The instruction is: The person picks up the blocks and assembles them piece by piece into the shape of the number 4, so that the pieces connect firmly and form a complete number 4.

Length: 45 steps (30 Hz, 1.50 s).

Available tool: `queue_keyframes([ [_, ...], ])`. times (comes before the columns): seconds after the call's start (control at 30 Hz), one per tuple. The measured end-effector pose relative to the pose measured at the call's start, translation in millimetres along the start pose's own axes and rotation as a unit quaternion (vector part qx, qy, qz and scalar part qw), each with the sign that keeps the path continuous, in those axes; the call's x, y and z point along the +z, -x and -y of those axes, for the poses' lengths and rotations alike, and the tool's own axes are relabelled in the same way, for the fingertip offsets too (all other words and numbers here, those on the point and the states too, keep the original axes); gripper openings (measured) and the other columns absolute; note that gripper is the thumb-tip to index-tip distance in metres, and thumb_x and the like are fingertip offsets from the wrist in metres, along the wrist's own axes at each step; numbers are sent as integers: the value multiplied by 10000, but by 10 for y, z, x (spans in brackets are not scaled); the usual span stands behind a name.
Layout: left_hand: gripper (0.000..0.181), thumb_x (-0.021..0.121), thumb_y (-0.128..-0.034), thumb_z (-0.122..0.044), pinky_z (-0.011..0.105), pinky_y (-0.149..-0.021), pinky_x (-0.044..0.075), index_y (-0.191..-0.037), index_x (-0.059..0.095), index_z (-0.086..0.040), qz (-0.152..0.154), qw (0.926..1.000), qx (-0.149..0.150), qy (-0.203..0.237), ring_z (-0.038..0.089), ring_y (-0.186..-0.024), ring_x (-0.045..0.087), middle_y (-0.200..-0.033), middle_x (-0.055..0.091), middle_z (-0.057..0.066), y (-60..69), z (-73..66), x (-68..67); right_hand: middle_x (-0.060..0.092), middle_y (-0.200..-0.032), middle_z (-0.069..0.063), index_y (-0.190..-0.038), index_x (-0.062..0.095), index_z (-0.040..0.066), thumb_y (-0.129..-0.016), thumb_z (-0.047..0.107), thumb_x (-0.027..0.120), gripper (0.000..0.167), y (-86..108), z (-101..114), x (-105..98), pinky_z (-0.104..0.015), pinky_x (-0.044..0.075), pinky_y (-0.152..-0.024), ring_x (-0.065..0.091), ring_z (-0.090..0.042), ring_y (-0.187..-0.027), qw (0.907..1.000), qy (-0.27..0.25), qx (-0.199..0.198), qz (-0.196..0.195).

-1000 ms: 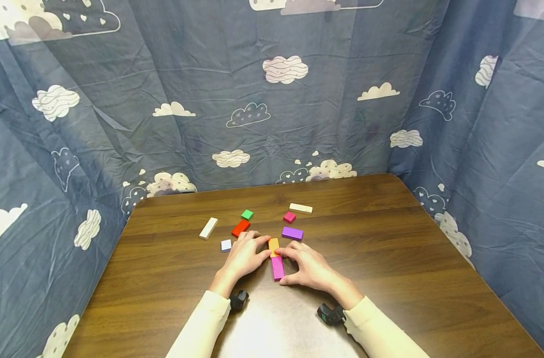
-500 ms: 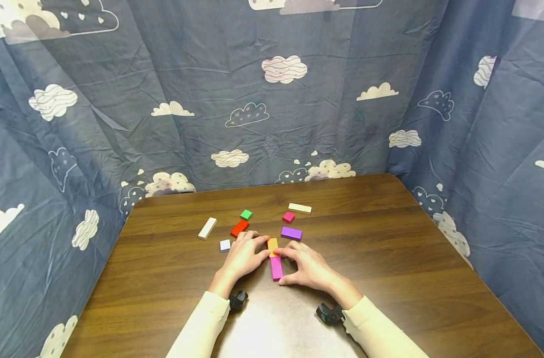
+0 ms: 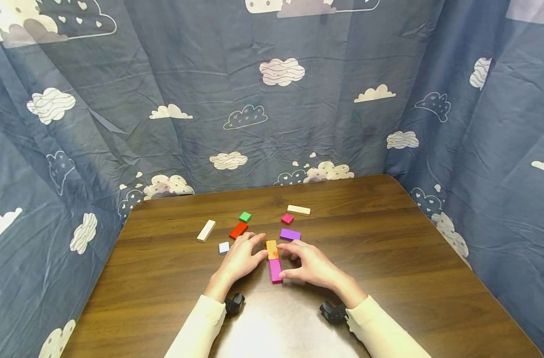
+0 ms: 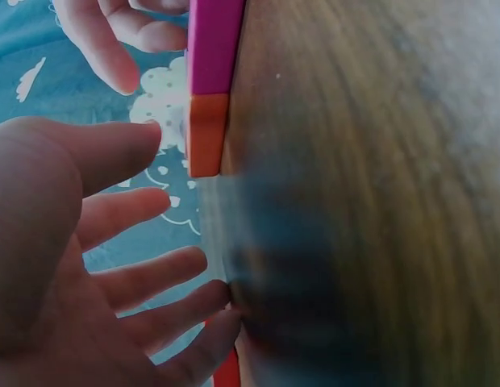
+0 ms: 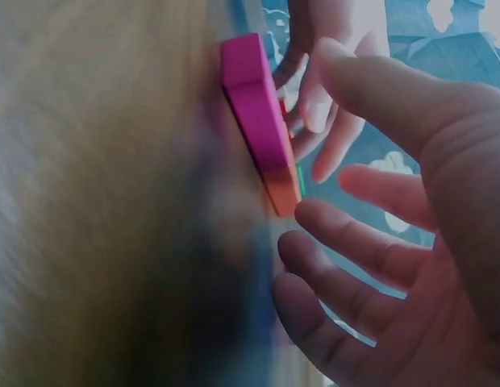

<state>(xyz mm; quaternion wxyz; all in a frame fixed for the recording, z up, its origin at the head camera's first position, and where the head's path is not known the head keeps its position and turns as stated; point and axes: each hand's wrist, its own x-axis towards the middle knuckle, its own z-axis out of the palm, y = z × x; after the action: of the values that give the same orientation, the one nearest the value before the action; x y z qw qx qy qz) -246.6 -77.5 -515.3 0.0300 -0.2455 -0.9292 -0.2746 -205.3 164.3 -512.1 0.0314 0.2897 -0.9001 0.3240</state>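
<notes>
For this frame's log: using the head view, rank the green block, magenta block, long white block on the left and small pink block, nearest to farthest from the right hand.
From the right hand:
1. Magenta block, just left.
2. Small pink block, beyond the fingers.
3. Green block, back and left.
4. Long white block, farthest left.

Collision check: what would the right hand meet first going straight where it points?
Likely the orange block, just ahead of the right hand in the head view; depth is unclear, so the magenta block, also close, could come first.
</notes>
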Motion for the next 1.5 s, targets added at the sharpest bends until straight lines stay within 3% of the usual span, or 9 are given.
queue_keyframes([
  [0.2,523,685,-959,-321,511,-1023,433,-1431,572,-128,-86,9999,87,73,307,-1245,544,-1357,561,110,75,-51,-84,671,-1112,-39,-1342,637,149,-820,336,844,592,-142,-22,-131,-382,527,-792,673,-210,-928,9993,83,-25,-376],
  [0.43,574,687,-959,-339,515,-1067,400,-1473,527,-142,-43,9994,334,108,297,-1334,485,-1457,502,146,202,-191,-142,696,-1101,-45,-1284,681,154,-843,332,822,496,-347,-107,-255,-405,522,-808,676,-242,-958,9956,193,392,-829],
  [0.6,614,671,-963,-382,540,-1091,366,-1505,486,-159,130,9993,201,296,318,-1417,392,-1535,429,157,329,-237,-98,711,-1114,-102,-1248,698,98,-850,266,822,450,-491,-222,-275,-425,529,-835,691,-269,-955,9932,-54,499,-1048],
  [0.77,639,669,-962,-393,575,-1125,294,-1520,464,-160,206,9984,170,490,398,-1459,293,-1583,366,145,386,-242,-7,705,-1150,-96,-1242,710,109,-847,272,817,440,-623,-339,-308,-445,526,-818,696,-291,-965,9886,-114,877,-1219],
  [0.97,683,691,-946,-407,617,-1108,292,-1527,452,-140,251,9971,271,662,429,-1469,251,-1599,345,127,415,-260,119,702,-1106,-94,-1251,701,132,-861,307,796,438,-735,-476,-360,-461,520,-797,676,-287,-982,9867,196,1140,-1140],
  [1.2,743,703,-923,-464,600,-1119,287,-1544,429,-162,432,9970,208,610,381,-1498,194,-1635,282,55,434,-264,207,708,-1095,-49,-1243,705,135,-859,308,795,431,-828,-605,-358,-448,509,-784,667,-249,-975,9857,394,1319,-967],
  [1.5,716,678,-940,-455,617,-1119,269,-1537,438,-140,468,9982,354,157,443,-1464,247,-1627,298,84,461,-247,261,735,-1073,-28,-1242,717,117,-832,290,809,455,-897,-677,-312,-463,488,-827,652,-218,-997,9860,594,1399,-681],
])
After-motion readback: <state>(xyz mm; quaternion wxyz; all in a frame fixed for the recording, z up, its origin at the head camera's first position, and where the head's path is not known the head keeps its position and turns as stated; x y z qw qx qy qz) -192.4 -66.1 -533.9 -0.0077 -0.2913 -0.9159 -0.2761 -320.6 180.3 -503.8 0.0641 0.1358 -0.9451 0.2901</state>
